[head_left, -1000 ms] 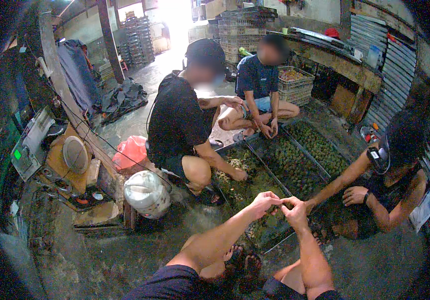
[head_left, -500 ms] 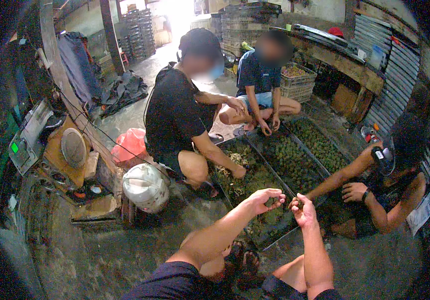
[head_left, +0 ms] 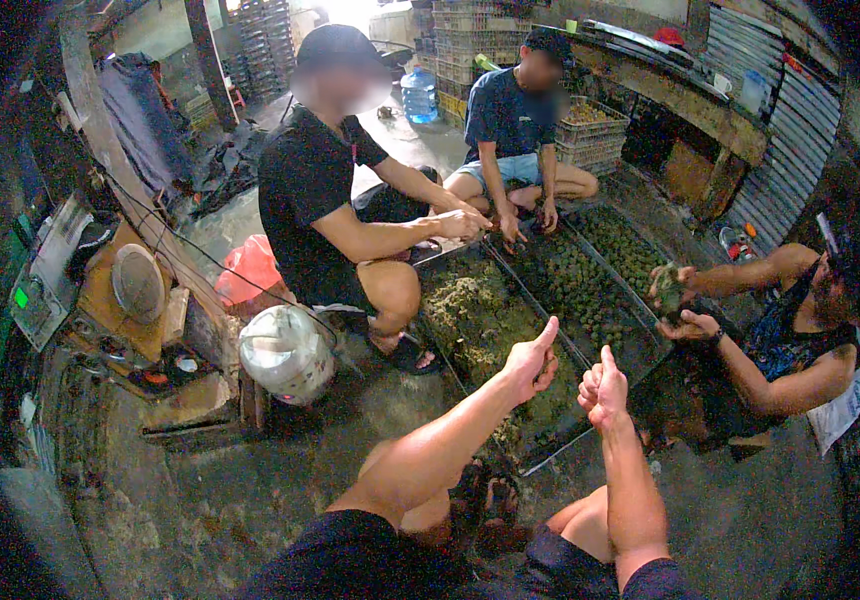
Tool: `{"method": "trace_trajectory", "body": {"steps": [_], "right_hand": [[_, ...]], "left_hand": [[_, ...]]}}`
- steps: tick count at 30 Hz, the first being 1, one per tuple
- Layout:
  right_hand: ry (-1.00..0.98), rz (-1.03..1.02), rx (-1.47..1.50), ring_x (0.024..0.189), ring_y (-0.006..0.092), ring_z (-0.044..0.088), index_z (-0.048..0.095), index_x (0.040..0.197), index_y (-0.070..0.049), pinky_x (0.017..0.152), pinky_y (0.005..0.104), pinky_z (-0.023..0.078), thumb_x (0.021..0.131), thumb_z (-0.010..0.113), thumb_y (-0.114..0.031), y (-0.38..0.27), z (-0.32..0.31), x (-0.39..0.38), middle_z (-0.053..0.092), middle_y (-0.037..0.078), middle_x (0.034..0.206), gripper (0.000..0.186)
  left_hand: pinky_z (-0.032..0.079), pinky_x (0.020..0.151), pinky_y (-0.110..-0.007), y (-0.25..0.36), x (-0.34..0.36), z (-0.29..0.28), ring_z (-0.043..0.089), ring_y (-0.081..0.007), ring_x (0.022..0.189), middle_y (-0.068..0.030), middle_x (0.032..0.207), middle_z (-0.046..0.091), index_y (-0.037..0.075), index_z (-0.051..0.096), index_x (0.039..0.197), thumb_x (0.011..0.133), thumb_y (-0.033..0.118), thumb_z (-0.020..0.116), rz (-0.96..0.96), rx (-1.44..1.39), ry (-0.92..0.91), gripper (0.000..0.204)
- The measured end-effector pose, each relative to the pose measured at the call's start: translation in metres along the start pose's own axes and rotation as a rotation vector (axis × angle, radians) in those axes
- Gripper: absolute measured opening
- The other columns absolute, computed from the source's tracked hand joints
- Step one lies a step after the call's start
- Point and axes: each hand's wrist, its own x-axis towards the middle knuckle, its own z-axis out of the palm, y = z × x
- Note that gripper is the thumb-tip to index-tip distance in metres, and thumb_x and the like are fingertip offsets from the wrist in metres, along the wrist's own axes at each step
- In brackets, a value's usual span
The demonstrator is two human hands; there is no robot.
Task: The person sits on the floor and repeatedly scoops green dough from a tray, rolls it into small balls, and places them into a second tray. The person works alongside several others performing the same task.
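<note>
My left hand (head_left: 531, 368) is raised over the near end of a dark shallow tray (head_left: 562, 450), its thumb pointing up and its fingers curled closed. Just to its right, my right hand (head_left: 605, 392) makes a similar fist, thumb upright. The two hands are apart, and whatever their curled fingers may hold is hidden. Under and beyond them, the tray holds a loose yellowish-green mass (head_left: 470, 310). Small dark greenish lumps (head_left: 580, 280) fill the tray alongside, and lighter green lumps (head_left: 615, 238) lie in the one farther right.
A person in black (head_left: 325, 190) squats at the left, hands over the trays' far end. Another person (head_left: 500, 130) sits behind them. At the right, a co-worker holds a green clump (head_left: 666, 288). A white helmet (head_left: 285, 355) and a red plastic bag (head_left: 253, 272) stand at the left.
My hands have gone from pinching close together to separate fists with raised thumbs. The left person's hand has left the near tray, and the right co-worker has lifted a green clump.
</note>
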Motion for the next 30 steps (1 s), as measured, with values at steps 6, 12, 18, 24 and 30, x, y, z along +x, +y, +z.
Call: {"method": "trace_trajectory", "body": {"steps": [6,12,18,24,30], "right_hand": [[0.055,-0.078,0.007,0.057,0.0124,0.049,0.055,0.104,-0.009,0.050,0.0265,0.043,0.095,0.058,-0.025,0.021,-0.009,0.017,0.057,0.003,0.073,0.019],[0.227,0.096,0.228,0.048,0.0083,0.043,0.055,0.081,-0.010,0.038,0.0222,0.034,0.094,0.056,-0.032,0.001,-0.028,0.012,0.054,0.003,0.067,0.025],[0.063,0.003,0.147,0.034,0.0102,0.025,0.028,0.055,-0.021,0.034,0.0267,0.018,0.096,0.052,-0.041,0.016,0.010,0.013,0.028,-0.004,0.043,0.051],[0.231,-0.010,0.130,0.048,0.0130,0.048,0.054,0.073,-0.013,0.040,0.0267,0.038,0.092,0.060,-0.032,0.017,0.008,0.031,0.055,0.002,0.064,0.026],[0.392,0.014,0.036,0.052,0.0097,0.047,0.057,0.087,-0.006,0.041,0.0199,0.039,0.093,0.051,-0.026,0.009,0.034,0.007,0.057,0.005,0.072,0.021]], "left_hand": [[0.055,0.058,-0.032,-0.018,0.031,-0.034,0.066,-0.0231,0.073,-0.0115,0.086,0.067,0.007,0.057,0.103,0.095,0.035,0.053,0.004,-0.153,-0.265,0.030],[0.056,0.070,-0.035,-0.013,0.022,-0.006,0.065,-0.0239,0.080,-0.0114,0.089,0.066,0.005,0.059,0.103,0.091,0.040,0.057,-0.117,-0.257,-0.234,0.038],[0.028,0.044,-0.024,-0.004,0.001,-0.024,0.038,-0.0082,0.051,0.0049,0.059,0.042,0.017,0.049,0.072,0.082,0.061,0.064,-0.023,-0.077,-0.011,0.048],[0.039,0.048,-0.027,0.010,0.021,-0.025,0.049,-0.0154,0.054,-0.0004,0.066,0.055,0.013,0.058,0.081,0.092,0.048,0.057,-0.064,-0.196,-0.086,0.036],[0.045,0.051,-0.034,-0.008,0.036,-0.042,0.054,-0.0216,0.061,-0.0156,0.086,0.066,0.011,0.066,0.104,0.093,0.029,0.054,0.057,-0.162,-0.042,0.024]]}}
